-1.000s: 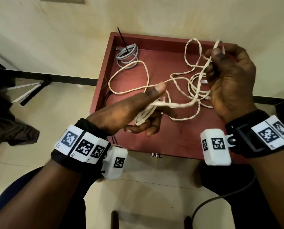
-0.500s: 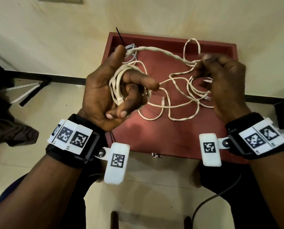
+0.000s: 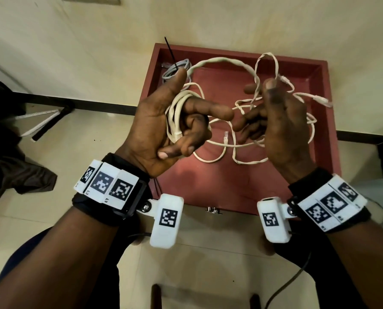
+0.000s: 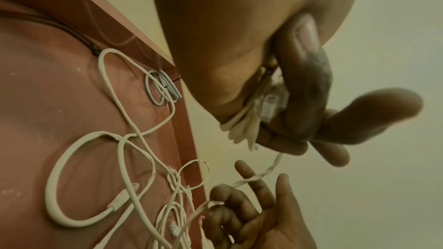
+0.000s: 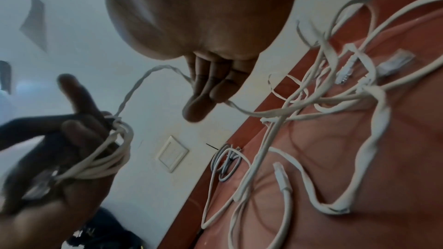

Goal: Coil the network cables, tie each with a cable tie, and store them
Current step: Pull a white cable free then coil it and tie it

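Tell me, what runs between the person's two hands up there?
A twisted stretch of the flat white network cable arcs from the coil wound on the left hand to the right hand's pinch; the head view shows it best.

Black wristbands (image 3: 110,210), white square-patterned marker tags (image 3: 333,205), white camera pods (image 3: 167,220), both wrists.

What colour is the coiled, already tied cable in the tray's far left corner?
Grey. The small coiled cable with a black tie lies in the red-brown tray, clearest in the head view.
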